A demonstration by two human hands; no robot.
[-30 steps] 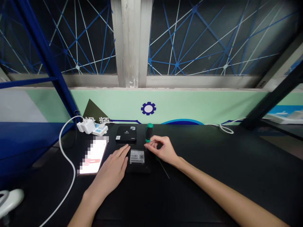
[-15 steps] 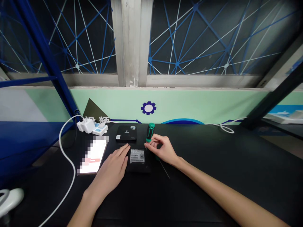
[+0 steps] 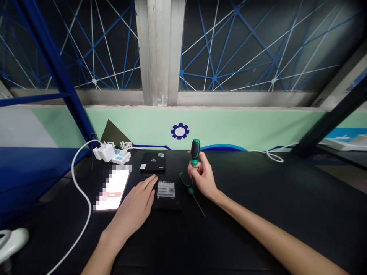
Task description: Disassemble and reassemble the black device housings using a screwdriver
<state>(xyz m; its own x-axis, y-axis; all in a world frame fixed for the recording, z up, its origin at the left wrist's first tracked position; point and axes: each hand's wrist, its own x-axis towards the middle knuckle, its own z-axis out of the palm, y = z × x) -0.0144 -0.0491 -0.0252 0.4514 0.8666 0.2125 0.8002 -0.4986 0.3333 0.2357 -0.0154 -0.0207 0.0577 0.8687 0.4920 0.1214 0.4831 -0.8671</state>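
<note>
My left hand [image 3: 137, 206] lies flat with fingers stretched out, its fingertips against the left edge of a small black box [image 3: 168, 194] that lies label side up on the black table. My right hand [image 3: 202, 177] is closed round a green-and-black screwdriver [image 3: 195, 151], held upright just right of the box, handle sticking up above the fingers. A second, thinner green screwdriver [image 3: 189, 190] lies on the table between the box and my right hand.
Another black box [image 3: 153, 161] sits behind the first. A lit phone [image 3: 112, 190] lies to the left, with a white charger and power strip [image 3: 111, 154] and a white cable [image 3: 78, 191] trailing toward me. A white cord [image 3: 272, 154] lies at the back right.
My right hand has lifted the screwdriver off the box's right edge and moved it right and back. The thin screwdriver on the table is now uncovered. My left hand has stayed put.
</note>
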